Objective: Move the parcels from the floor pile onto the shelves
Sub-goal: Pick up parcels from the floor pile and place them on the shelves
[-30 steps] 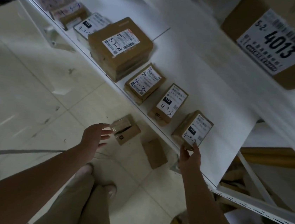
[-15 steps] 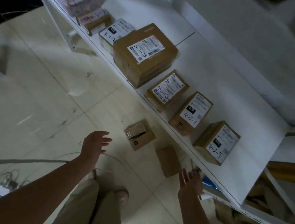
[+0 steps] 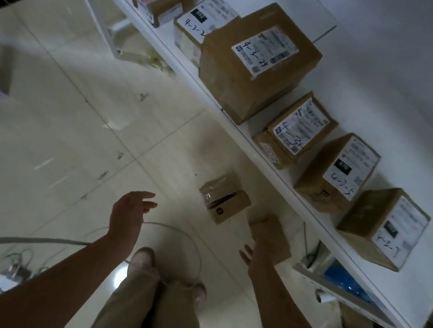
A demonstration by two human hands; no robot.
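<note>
The left hand (image 3: 131, 211) and right hand (image 3: 253, 261) hang open and empty above the floor (image 3: 78, 134). Two parcels (image 3: 223, 202) lie there, below the shelf (image 3: 379, 101) of labelled boxes (image 3: 259, 61).

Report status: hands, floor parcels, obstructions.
Left hand, right hand open, empty. Taped parcel and plain parcel on floor, neither held. Cable loops near feet.
</note>
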